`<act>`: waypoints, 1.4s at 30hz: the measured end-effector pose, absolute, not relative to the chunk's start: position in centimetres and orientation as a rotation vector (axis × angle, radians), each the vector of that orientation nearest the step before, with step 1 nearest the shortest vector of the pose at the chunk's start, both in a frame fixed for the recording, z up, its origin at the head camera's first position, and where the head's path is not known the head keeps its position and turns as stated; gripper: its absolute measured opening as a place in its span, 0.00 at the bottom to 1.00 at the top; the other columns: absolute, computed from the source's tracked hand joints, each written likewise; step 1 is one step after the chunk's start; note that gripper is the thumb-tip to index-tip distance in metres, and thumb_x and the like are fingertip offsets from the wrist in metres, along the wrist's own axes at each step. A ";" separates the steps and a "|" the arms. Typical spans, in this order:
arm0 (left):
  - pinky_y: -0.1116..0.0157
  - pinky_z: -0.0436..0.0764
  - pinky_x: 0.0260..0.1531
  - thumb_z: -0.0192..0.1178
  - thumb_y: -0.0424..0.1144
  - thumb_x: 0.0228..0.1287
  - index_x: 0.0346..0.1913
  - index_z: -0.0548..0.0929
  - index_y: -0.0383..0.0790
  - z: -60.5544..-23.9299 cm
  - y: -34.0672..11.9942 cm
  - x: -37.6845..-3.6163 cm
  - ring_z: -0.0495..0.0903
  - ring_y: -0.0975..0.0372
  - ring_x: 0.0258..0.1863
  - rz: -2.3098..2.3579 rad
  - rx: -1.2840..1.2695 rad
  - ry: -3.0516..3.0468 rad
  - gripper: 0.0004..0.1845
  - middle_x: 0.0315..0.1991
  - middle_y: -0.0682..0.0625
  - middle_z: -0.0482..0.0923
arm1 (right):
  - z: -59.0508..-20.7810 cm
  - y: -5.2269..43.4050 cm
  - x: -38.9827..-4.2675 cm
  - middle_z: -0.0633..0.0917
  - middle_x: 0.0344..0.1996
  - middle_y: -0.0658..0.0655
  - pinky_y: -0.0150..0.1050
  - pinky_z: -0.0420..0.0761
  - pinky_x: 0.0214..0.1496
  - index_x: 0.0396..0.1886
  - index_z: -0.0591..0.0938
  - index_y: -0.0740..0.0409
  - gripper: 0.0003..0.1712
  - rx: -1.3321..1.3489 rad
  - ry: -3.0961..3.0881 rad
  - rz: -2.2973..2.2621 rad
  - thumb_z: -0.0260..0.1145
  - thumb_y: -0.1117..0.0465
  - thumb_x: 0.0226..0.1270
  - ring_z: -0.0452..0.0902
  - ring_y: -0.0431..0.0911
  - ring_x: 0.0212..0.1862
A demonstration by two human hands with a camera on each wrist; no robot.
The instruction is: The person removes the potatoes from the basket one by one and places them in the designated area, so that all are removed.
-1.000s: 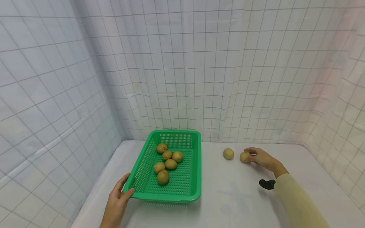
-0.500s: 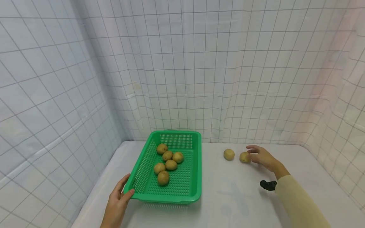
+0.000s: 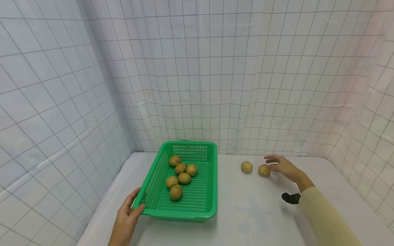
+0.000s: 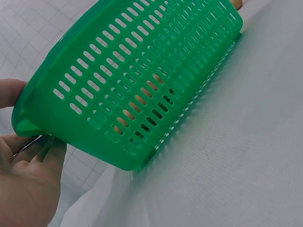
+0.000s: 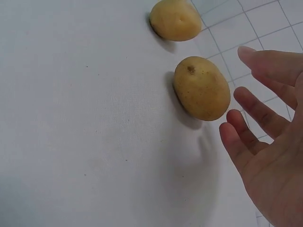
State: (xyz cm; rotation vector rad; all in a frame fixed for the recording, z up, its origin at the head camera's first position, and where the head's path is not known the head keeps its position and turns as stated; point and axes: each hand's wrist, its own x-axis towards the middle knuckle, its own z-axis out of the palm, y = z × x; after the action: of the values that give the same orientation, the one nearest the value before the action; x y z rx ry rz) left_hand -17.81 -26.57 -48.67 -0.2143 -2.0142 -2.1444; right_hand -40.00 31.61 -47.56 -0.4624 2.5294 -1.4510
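Note:
My left hand (image 3: 125,216) grips the near left corner of a green plastic basket (image 3: 180,214), its thumb on the rim. In the left wrist view, fingers lie on both sides of the rim of the slotted basket (image 4: 94,146). Several potatoes (image 3: 184,178) lie inside. On the right, my right hand (image 3: 284,168) is beside a potato (image 3: 263,170) on the white surface. The right wrist view shows this hand (image 5: 274,142) with fingers spread, a small gap from the potato (image 5: 202,89). Another potato (image 3: 247,167) sits just to the left.
A white cloth (image 3: 243,205) covers the table. Grid-patterned white curtains (image 3: 197,85) hang behind and on both sides. A black device (image 3: 290,198) sticks out at the right wrist, by the pale sleeve (image 3: 326,218).
My right hand has let go of the potato and lifted slightly, its fingers opening. That potato stays on the table beside the other one. My left hand keeps its hold on the basket.

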 end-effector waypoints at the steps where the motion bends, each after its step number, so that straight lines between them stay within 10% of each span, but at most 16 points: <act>1: 0.72 0.76 0.59 0.52 0.28 0.81 0.80 0.46 0.24 -48.7 -26.6 -17.8 0.72 0.72 0.64 -2.143 -0.216 -2.014 0.36 0.77 0.35 0.43 | -47.4 31.6 -40.0 0.69 0.69 0.76 0.64 0.71 0.67 0.75 0.66 0.70 0.36 -0.480 2.528 -1.451 0.67 0.59 0.76 0.67 0.68 0.68; 42: 0.72 0.75 0.60 0.54 0.31 0.80 0.80 0.46 0.25 -48.6 -26.6 -17.9 0.71 0.74 0.64 -2.132 -0.179 -2.048 0.37 0.79 0.32 0.41 | -45.6 26.1 -39.9 0.73 0.68 0.69 0.59 0.74 0.67 0.69 0.76 0.61 0.27 -0.597 2.540 -1.438 0.68 0.60 0.75 0.68 0.67 0.69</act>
State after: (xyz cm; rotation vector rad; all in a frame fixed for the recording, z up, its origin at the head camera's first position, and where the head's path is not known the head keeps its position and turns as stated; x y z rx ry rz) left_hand -17.92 -26.61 -48.63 -0.1794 -2.0481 -2.1318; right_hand -39.93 26.06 -45.55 -0.5974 2.5403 -1.4378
